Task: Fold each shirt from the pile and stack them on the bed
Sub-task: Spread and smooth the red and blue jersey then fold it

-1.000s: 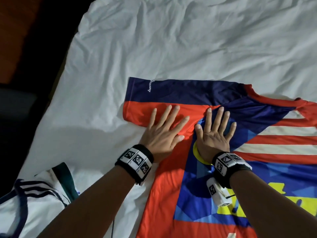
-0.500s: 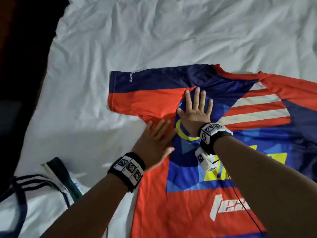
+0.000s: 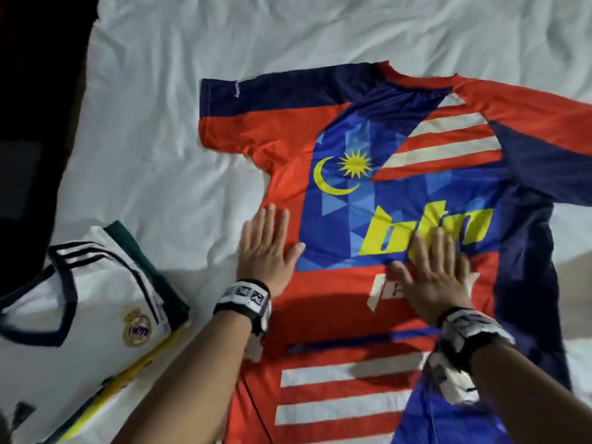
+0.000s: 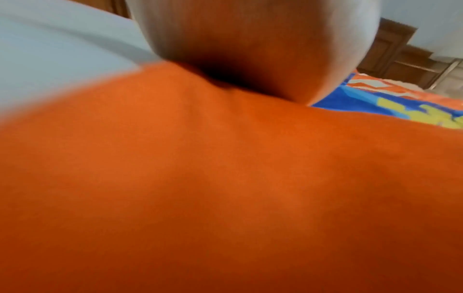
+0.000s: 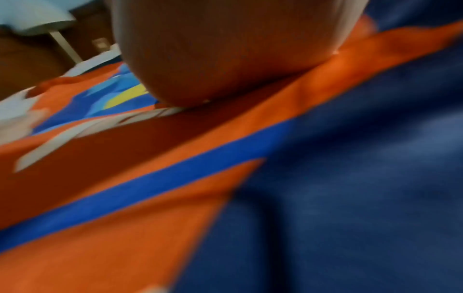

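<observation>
Big yellow letters "btn" are showing across the chest of the red and blue jersey (image 3: 346, 283), under a yellow crescent and star. White lettering below is lying half under the right hand (image 3: 439, 277), unreadable. The folded white shirt (image 3: 80, 315) is bearing a round crowned crest.

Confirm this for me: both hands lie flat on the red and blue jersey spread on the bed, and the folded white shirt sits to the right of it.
One detail is wrong. The head view shows the folded white shirt to the left of the red and blue jersey, not the right. The rest holds: the left hand and right hand lie flat on the jersey, spread on the bed.
</observation>
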Demonstrator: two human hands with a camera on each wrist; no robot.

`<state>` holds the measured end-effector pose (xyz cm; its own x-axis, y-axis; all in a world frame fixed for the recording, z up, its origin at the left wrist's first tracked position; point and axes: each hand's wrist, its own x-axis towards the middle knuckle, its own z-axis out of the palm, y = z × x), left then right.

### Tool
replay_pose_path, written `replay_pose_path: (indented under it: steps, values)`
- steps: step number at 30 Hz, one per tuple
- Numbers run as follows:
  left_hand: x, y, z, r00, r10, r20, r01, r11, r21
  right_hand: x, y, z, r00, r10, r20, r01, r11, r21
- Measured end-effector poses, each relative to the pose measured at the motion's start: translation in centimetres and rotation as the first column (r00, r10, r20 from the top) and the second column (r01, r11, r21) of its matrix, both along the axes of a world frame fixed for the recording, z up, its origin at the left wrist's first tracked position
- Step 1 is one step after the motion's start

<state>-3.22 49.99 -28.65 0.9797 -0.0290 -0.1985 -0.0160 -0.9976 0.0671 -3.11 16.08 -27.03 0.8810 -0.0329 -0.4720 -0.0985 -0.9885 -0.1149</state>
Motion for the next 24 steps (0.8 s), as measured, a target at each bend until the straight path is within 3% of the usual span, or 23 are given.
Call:
replay_pose_path:
  steps: [2,5,8,10,12,15,18,20,22,24]
  values:
    - [-0.6,1.7,0.7,0.994,0.109,0.004,-0.109,0.994,0.023,-1.1,-3.8,1.1,0.994,-0.090,-0.066,0.085,0.994,-0.074]
    - [-2.1,0.1,2.6,0.979,0.198,0.049,-0.197,0.980,-0.039,-3.7,-4.0,2.9,0.998,-0.055,-0.013,0.054,0.996,-0.066]
    - [-6.6,-5.9,3.6,0.998,-0.065,0.014,0.066,0.993,-0.099,-7.7,1.3,3.2,0.989,0.140,0.041,-0.143,0.985,0.100]
    - [-10.2,-8.0,2.8,0.980,-0.191,-0.056,0.184,0.977,-0.104,-10.6,3.8,2.7,0.984,0.181,-0.002,-0.178,0.970,0.166]
    - [-12.3,-6.6,1.7,0.986,-0.140,-0.085,0.134,0.988,-0.071,-12.8,3.3,2.3,0.991,0.094,-0.093,-0.081,0.988,0.134]
    - [-13.6,-2.1,1.3,0.997,-0.025,-0.072,0.027,0.999,0.028,-14.9,-1.8,2.0,0.988,-0.013,-0.151,0.013,1.000,-0.005]
    - [-14.2,0.2,2.5,0.987,0.137,-0.088,-0.126,0.984,0.124,-16.0,-6.4,2.9,0.982,-0.125,-0.139,0.107,0.986,-0.125]
    - [-15.0,-1.3,3.6,0.985,0.164,-0.055,-0.157,0.982,0.109,-16.8,-6.9,3.3,0.981,-0.187,-0.060,0.176,0.972,-0.159]
    - [-16.4,-4.9,4.9,1.000,0.010,-0.005,-0.010,1.000,-0.016,-17.5,-4.7,3.9,0.989,-0.147,0.029,0.149,0.983,-0.104]
    - [-18.5,-8.5,4.8,0.986,-0.167,-0.005,0.166,0.981,-0.100,-18.5,-1.7,3.9,0.997,-0.013,0.074,0.012,1.000,0.002]
